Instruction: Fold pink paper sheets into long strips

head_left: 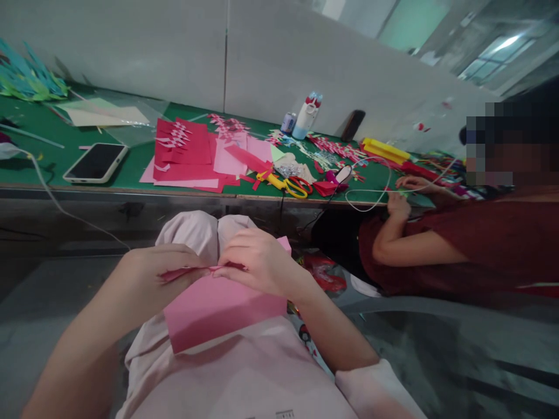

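A pink sheet of paper (227, 308) rests across my lap under both hands. Above it, a narrow folded piece of red paper (179, 272) is pinched between my hands. My left hand (148, 276) is closed on its left part, with the fingertips partly hidden behind the hand. My right hand (255, 262) is closed too, thumb and fingers pressed together at the strip's right end. The two hands almost meet over my knees.
On the green table (144, 139) lie red paper sheets (192, 169), a phone (96, 163), yellow-handled scissors (283, 183) and cut paper pieces. A bottle (307, 116) and a can (288, 123) stand at the back. To the right, a person (437, 238) works with both hands at the table.
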The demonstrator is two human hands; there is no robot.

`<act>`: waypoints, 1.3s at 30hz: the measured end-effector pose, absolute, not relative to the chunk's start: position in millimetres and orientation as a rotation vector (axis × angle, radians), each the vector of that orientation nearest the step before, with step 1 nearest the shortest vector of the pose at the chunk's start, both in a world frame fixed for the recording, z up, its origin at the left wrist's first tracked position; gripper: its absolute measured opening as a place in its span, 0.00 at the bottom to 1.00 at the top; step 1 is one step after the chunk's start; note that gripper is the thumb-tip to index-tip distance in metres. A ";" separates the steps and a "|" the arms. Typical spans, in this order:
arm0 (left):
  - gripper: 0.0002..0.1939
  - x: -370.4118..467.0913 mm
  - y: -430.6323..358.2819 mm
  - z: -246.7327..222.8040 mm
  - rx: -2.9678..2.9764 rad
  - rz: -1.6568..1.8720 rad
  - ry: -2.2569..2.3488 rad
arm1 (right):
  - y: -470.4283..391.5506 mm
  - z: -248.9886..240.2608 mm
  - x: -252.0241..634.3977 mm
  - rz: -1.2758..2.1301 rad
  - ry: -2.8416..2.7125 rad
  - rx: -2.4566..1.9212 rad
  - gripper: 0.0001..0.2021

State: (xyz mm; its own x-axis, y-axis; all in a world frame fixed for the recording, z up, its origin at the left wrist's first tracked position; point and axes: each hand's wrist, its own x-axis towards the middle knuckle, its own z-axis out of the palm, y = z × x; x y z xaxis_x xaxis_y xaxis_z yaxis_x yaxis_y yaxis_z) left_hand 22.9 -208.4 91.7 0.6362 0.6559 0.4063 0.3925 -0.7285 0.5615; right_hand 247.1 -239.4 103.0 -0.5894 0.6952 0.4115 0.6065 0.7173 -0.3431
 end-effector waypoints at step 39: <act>0.10 3.6 -211.9 91.5 2.414 1.155 1.065 | -247.4 71.7 289.5 1.147 -0.931 -1.255 0.16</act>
State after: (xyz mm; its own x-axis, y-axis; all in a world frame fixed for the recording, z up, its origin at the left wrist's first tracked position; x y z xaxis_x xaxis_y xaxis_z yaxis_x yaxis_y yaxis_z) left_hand 3.6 -211.9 91.5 0.4150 0.7129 0.5653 0.5054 -0.6973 0.5083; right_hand 289.5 -247.4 71.7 0.2101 0.9750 -0.0724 -0.1296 -0.0457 -0.9905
